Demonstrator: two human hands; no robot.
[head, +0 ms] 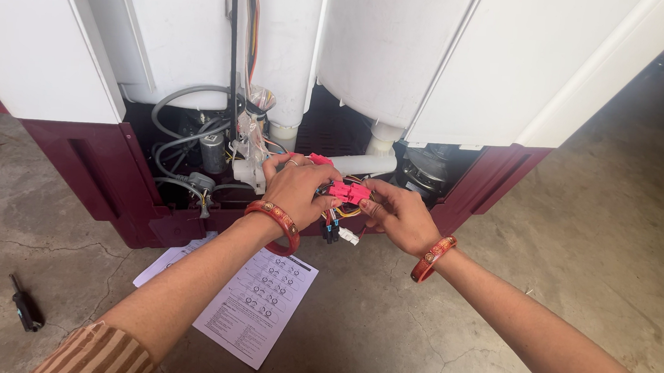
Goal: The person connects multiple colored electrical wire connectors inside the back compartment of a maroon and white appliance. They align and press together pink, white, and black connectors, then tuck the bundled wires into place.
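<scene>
Left hand (299, 188) and right hand (398, 214) each pinch the small pink plastic wire connectors (349, 191), held clear of the open maroon-and-white washing machine base (99, 170) so the yellow wires (348, 211) stay reachable

Single head-worn view, angled down and forward, close above the concrete floor (430, 341), perhaps crouched.
</scene>
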